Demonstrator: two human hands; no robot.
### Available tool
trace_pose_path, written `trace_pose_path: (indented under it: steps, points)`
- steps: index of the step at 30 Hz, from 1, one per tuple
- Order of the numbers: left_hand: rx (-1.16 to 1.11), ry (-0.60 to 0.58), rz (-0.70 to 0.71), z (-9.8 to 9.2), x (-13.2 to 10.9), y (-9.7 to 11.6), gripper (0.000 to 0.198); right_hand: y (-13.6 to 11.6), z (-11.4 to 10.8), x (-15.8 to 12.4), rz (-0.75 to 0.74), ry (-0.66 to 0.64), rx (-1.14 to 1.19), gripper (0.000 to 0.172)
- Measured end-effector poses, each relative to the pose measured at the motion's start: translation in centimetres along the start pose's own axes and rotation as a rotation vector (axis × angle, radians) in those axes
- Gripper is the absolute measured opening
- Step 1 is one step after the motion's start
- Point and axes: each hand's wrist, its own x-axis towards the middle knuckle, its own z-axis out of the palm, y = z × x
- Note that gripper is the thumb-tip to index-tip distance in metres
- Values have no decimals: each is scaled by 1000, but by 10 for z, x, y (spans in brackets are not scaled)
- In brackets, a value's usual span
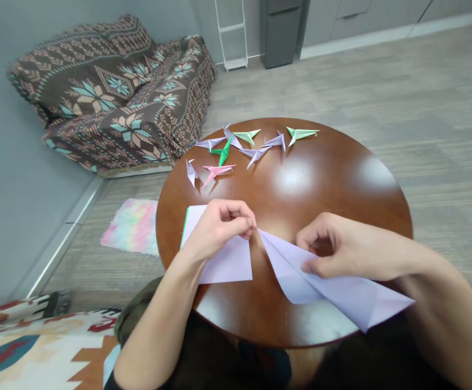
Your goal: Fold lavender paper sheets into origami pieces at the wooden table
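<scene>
Between my hands a partly folded sheet of lilac paper (301, 271) is held above the table, with creases running along its length. My left hand (230, 225) pinches its narrow pointed corner between thumb and fingertips. On the paper's far edge, about midway along, my right hand (333, 246) grips it with the thumb on the near face; the other fingers are partly hidden behind it. The paper's wide end hangs down to the right, past the right wrist. Beneath my left hand lies a stack of lilac paper sheets (231, 262), with a green edge showing at its left.
Several folded paper birds in lilac, green and pink, such as the pink one (216, 173), stand toward the far left of the round brown table (341, 179). A sofa with a patterned cover (118, 103) stands beyond it. A fluffy pastel rug (132, 227) lies left on the floor.
</scene>
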Motion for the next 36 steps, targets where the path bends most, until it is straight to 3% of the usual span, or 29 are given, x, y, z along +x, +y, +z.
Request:
trace_pose_path:
  steps: [4, 7, 11, 17, 25, 36]
  points:
    - [-139, -18, 10, 1, -2, -1, 19, -3, 0, 0, -10, 18, 27, 23]
    - [-75, -70, 2, 11, -5, 1, 21, -4, 0, 1, -11, 44, 61, 24]
    - [29, -160, -109, 30, -10, 2, 24, -6, 2, 2, -26, 134, 69, 22]
    - [26, -40, -85, 40, -13, -1, 25, -9, 6, -2, -28, 236, 106, 21]
    - [-71, -37, -8, 41, -10, 0, 16, -15, 8, -6, -48, 298, 128, 15]
    - [49, -36, -73, 42, -10, 4, 14, -15, 9, -3, -30, 313, 179, 15]
